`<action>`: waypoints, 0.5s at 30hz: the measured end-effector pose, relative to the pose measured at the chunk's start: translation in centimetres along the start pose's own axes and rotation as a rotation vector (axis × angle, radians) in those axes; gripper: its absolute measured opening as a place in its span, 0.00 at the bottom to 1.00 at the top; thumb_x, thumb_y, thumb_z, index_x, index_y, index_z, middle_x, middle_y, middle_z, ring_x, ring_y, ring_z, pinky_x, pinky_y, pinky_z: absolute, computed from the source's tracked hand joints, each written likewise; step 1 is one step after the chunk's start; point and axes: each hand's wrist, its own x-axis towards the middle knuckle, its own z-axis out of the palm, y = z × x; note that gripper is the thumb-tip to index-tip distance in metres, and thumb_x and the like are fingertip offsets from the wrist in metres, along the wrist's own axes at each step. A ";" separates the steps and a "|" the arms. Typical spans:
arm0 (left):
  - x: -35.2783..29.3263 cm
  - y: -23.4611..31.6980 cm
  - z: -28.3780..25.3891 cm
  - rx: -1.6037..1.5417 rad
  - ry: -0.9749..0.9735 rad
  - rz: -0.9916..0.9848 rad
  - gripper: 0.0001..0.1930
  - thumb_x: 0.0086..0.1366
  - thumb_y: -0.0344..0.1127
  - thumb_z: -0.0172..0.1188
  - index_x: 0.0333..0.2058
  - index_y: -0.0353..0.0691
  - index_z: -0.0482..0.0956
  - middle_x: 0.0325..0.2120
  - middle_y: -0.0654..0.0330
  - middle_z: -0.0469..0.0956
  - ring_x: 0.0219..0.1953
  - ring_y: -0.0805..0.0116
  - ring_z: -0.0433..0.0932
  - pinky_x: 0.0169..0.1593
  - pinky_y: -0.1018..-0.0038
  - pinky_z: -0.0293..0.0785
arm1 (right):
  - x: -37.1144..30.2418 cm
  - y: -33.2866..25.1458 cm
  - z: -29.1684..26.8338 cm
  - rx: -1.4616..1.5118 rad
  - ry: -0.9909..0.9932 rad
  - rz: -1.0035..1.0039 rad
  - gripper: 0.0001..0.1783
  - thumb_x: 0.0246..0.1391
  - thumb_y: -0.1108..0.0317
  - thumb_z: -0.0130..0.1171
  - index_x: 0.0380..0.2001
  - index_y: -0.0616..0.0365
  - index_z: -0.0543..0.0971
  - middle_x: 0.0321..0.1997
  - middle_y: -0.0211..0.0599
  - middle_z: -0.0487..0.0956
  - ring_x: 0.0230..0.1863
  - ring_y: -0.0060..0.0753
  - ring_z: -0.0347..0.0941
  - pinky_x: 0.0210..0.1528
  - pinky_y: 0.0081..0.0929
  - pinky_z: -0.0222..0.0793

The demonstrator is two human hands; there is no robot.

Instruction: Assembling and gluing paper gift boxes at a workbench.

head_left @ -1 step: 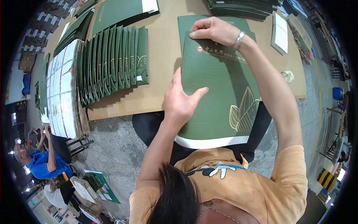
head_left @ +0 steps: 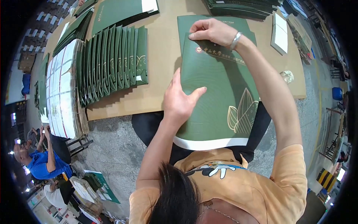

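Observation:
A flat green paper bag with gold line drawings and a white strip along its near edge lies partly over the table's front edge, above my lap. My right hand pinches its far left corner between thumb and fingers. Along the bag's left edge rests my left hand, fingers stretched forward and thumb spread over the green face. Under the far end of the bag another green sheet shows at its edges.
Folded green paper bags stand in a row at left, beside a tall bundle of white paper. More green stacks lie at the back. A white stack and a crumpled pale item sit at right. A person in blue is at far left.
The green paper bag has shifted very slightly toward me and to the left. Both hands keep nearly the same places.

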 end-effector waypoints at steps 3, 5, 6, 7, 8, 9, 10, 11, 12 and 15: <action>0.9 -1.4 0.0 -0.037 -0.073 -0.120 0.39 0.54 0.39 0.70 0.61 0.36 0.60 0.49 0.48 0.77 0.52 0.54 0.76 0.56 0.63 0.71 | 1.6 2.7 0.9 -0.183 0.050 -0.021 0.18 0.58 0.57 0.61 0.46 0.57 0.79 0.30 0.23 0.75 0.33 0.14 0.67 0.37 0.18 0.66; 1.4 -2.2 -0.2 -0.073 -0.179 -0.262 0.37 0.54 0.40 0.69 0.60 0.35 0.63 0.53 0.47 0.73 0.56 0.53 0.72 0.59 0.63 0.67 | 2.5 4.1 2.0 0.050 -0.117 0.099 0.19 0.58 0.58 0.61 0.48 0.55 0.79 0.31 0.25 0.76 0.33 0.16 0.68 0.36 0.20 0.66; 1.6 -3.2 0.2 -0.077 -0.172 -0.271 0.37 0.54 0.40 0.69 0.60 0.35 0.63 0.53 0.47 0.73 0.56 0.53 0.72 0.59 0.63 0.67 | 3.1 5.1 2.3 0.010 -0.122 0.042 0.16 0.58 0.58 0.60 0.44 0.55 0.81 0.29 0.26 0.78 0.31 0.16 0.68 0.36 0.21 0.67; 1.8 -5.0 1.2 0.137 -0.095 -0.143 0.35 0.54 0.41 0.69 0.58 0.34 0.66 0.54 0.47 0.72 0.57 0.52 0.69 0.61 0.62 0.64 | 3.6 6.1 2.4 0.011 -0.134 0.041 0.16 0.58 0.58 0.60 0.44 0.55 0.81 0.29 0.26 0.78 0.31 0.16 0.68 0.36 0.21 0.67; 2.0 -6.4 1.9 0.351 -0.020 -0.020 0.34 0.55 0.43 0.69 0.56 0.33 0.68 0.55 0.48 0.70 0.58 0.52 0.67 0.63 0.62 0.61 | 4.0 6.8 2.7 -0.127 -0.162 0.121 0.14 0.58 0.58 0.60 0.41 0.55 0.82 0.27 0.27 0.78 0.30 0.17 0.69 0.35 0.21 0.67; 2.2 -6.8 2.5 0.351 -0.018 -0.033 0.34 0.55 0.43 0.69 0.56 0.33 0.68 0.55 0.48 0.70 0.58 0.52 0.67 0.63 0.62 0.61 | 4.2 7.8 2.9 -0.265 -0.185 0.199 0.14 0.58 0.58 0.59 0.38 0.56 0.83 0.25 0.28 0.78 0.29 0.17 0.69 0.35 0.22 0.68; 2.4 -7.1 3.2 0.381 -0.014 -0.001 0.33 0.55 0.44 0.68 0.55 0.32 0.70 0.55 0.48 0.69 0.58 0.51 0.65 0.62 0.60 0.60 | 4.4 9.8 3.7 -0.226 -0.141 0.173 0.13 0.58 0.59 0.59 0.31 0.58 0.84 0.23 0.28 0.79 0.28 0.18 0.70 0.35 0.24 0.69; 2.3 -7.6 4.0 0.408 -0.012 0.029 0.32 0.55 0.46 0.68 0.53 0.31 0.71 0.55 0.48 0.67 0.58 0.50 0.63 0.62 0.59 0.58 | 4.1 11.3 4.3 -0.222 -0.155 0.178 0.13 0.58 0.59 0.59 0.31 0.58 0.84 0.23 0.28 0.79 0.28 0.18 0.70 0.35 0.24 0.69; 2.2 -7.3 4.6 0.474 0.087 0.142 0.36 0.52 0.50 0.70 0.52 0.30 0.70 0.50 0.48 0.68 0.54 0.50 0.65 0.58 0.58 0.60 | 3.8 12.1 4.6 -0.184 -0.065 0.152 0.13 0.58 0.59 0.59 0.30 0.58 0.83 0.23 0.28 0.78 0.26 0.18 0.70 0.31 0.24 0.69; 1.8 -5.5 5.3 0.550 0.131 0.088 0.39 0.49 0.52 0.71 0.51 0.29 0.69 0.49 0.46 0.68 0.52 0.50 0.65 0.56 0.57 0.61 | 2.9 9.6 5.1 0.052 -0.024 0.418 0.13 0.58 0.60 0.59 0.30 0.59 0.81 0.21 0.28 0.77 0.19 0.20 0.70 0.18 0.20 0.66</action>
